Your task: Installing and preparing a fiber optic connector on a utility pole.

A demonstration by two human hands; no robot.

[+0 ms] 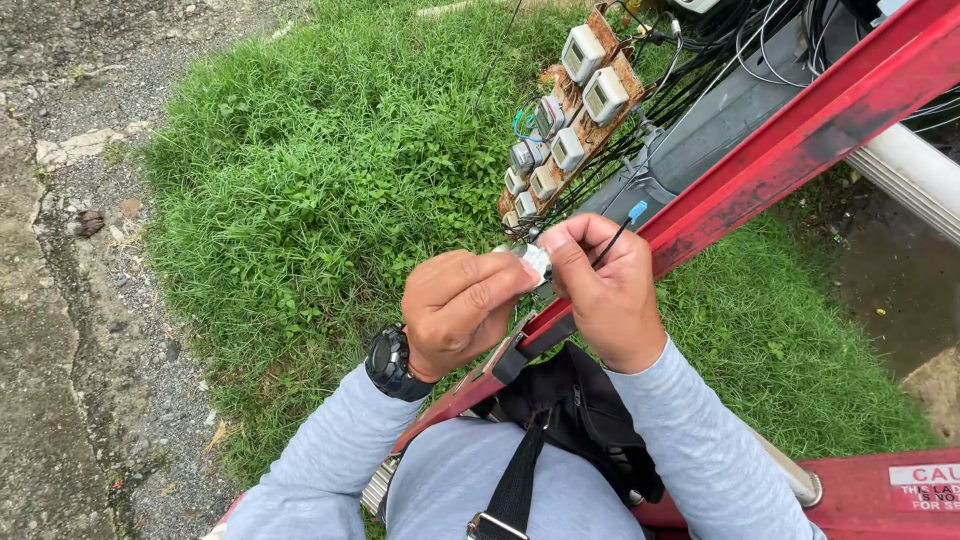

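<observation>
Grass below; both hands [535,300] pinch small connector [536,260].

A white label [925,487] with red lettering sits on the red ladder [800,140] at the bottom right corner, cut off by the frame edge. Higher up, a brown board [583,120] leans along the pole, carrying a row of small pale meter boxes. The two uppermost, one [583,52] at the top and one [605,95] just below it, each show a little greyish rectangular screen, too small to read.
</observation>
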